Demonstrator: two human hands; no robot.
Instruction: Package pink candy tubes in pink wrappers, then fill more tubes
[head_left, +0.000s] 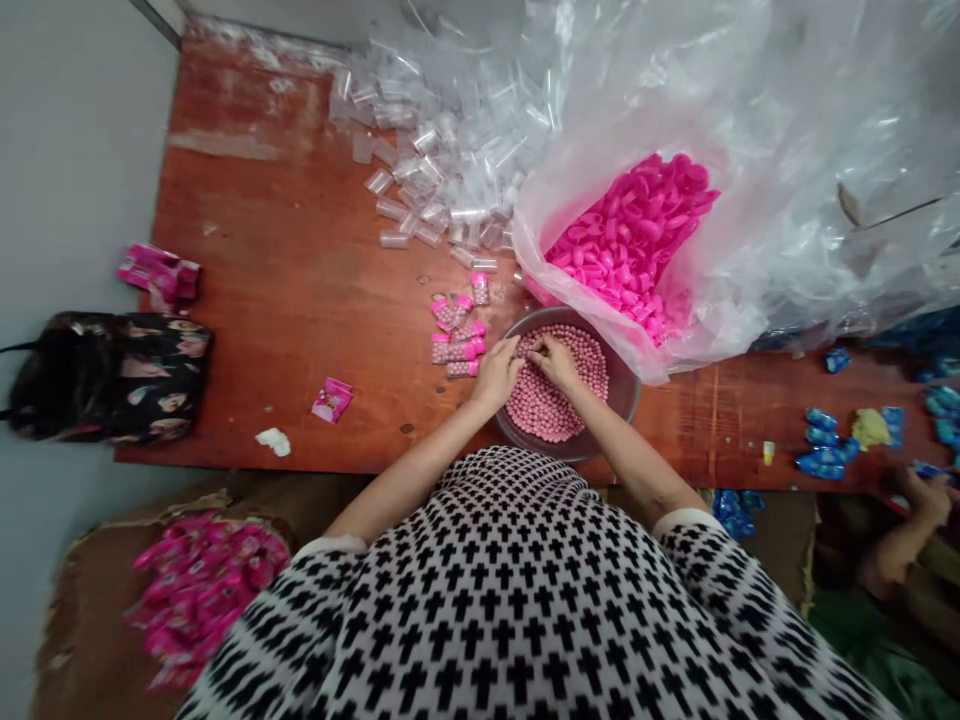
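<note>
A dark round bowl (626, 410) full of small pink beads (551, 410) stands at the table's front edge. Over its left rim is my left hand (497, 375), fingers closed around something too small to make out. My right hand (556, 362) is above the beads, its fingertips pinched close to the left ones; what they hold is hidden. Left of the bowl lie several clear tubes of beads with pink caps (454, 348). Behind the bowl, a plastic bag (652, 368) lies open with many pink caps (630, 240) inside.
Empty clear tubes (427, 170) are heaped at the back. A black patterned bag (161, 385), pink packets (159, 275) and a single pink packet (332, 400) lie left. Blue packets (823, 445) lie right, near another person's hand (926, 495). Below left, a box (82, 600) holds pink packets.
</note>
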